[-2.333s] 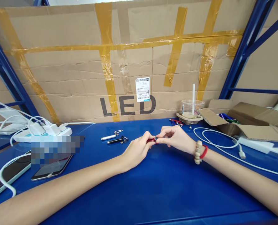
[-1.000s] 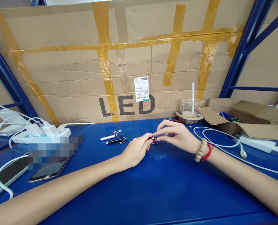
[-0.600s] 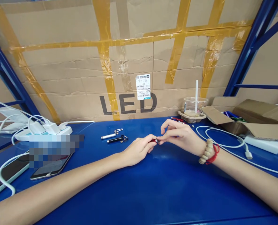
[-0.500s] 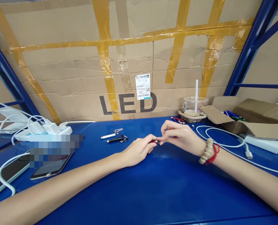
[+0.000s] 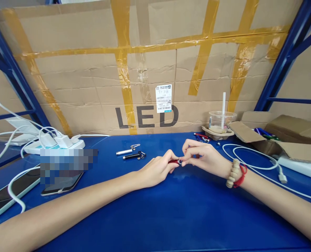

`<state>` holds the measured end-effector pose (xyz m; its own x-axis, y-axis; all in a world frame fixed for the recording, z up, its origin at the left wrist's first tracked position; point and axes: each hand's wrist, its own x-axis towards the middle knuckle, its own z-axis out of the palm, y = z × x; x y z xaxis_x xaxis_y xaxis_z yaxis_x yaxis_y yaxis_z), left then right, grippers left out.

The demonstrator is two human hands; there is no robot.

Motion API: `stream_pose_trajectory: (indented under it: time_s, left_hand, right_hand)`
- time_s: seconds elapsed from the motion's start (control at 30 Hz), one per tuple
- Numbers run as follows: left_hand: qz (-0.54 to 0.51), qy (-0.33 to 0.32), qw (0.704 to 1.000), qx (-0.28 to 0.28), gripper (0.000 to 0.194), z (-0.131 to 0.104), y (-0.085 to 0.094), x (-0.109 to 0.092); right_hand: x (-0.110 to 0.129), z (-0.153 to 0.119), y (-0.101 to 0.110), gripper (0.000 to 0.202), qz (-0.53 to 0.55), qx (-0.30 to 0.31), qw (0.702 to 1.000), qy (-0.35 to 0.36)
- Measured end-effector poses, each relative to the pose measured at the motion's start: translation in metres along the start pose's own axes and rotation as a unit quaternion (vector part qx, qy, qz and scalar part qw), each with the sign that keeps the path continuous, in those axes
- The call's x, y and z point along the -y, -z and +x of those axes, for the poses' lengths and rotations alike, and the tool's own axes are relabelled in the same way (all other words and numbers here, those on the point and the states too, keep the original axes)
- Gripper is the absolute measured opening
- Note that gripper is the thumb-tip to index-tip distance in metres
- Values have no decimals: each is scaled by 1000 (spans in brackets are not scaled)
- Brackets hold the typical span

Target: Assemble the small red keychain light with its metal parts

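My left hand point(image 5: 155, 171) is closed around a small red keychain flashlight point(image 5: 174, 161), whose silver end points right. Against that end, the fingertips of my right hand point(image 5: 204, 157) are pinched together; whatever sits between them is too small or hidden to make out. A beaded bracelet point(image 5: 233, 173) and a red cord point(image 5: 241, 176) circle the right wrist. Left of the hands, a silver keychain flashlight point(image 5: 124, 152) and a black keychain flashlight point(image 5: 131, 156) lie side by side on the blue tabletop point(image 5: 155, 217), each with a clip at its right end.
Several red and dark pieces point(image 5: 202, 137) lie behind my right hand, near a plastic cup point(image 5: 221, 120) with a straw. An open carton point(image 5: 289, 140) and a white cable point(image 5: 250, 167) are at right. A power strip point(image 5: 78, 144) and phones point(image 5: 11, 192) lie left. A large carton point(image 5: 92, 87) stands behind.
The view has shifted slightly, so everything appears a little farther right. Both hands stay together at the red flashlight, with its silver end now showing more clearly.
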<state>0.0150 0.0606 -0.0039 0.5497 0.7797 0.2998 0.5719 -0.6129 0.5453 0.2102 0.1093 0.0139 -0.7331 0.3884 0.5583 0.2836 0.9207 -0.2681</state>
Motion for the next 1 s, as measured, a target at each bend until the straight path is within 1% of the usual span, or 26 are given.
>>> stream_pose_trajectory:
  time_s: [0.23,0.37,0.53,0.67,0.8,1.0]
  left_hand:
    - [26,-9,999,-46,10,-3,-1,0]
    - [41,-14,998,-53,11,-6,2,-2]
    - [61,-17,997,-52,12,-8,3,-3]
    - [70,-29,993,-92,8,-9,1,-2]
    - [67,-31,992,-102,7,-10,1,0]
    - [27,-8,996,-90,10,-9,3,1]
  right_hand:
    - [6,2,-5,25,9,-23,999,-25]
    - [9,4,-6,30,15,-33,999,-33]
    - [5,5,-10,34,4,-37,999,-38]
    - [0,4,-14,31,11,-25,997,-65]
    - [0,5,-18,30,68,-25,992,-105]
    - [13,9,-18,28,180,-51,971,-148]
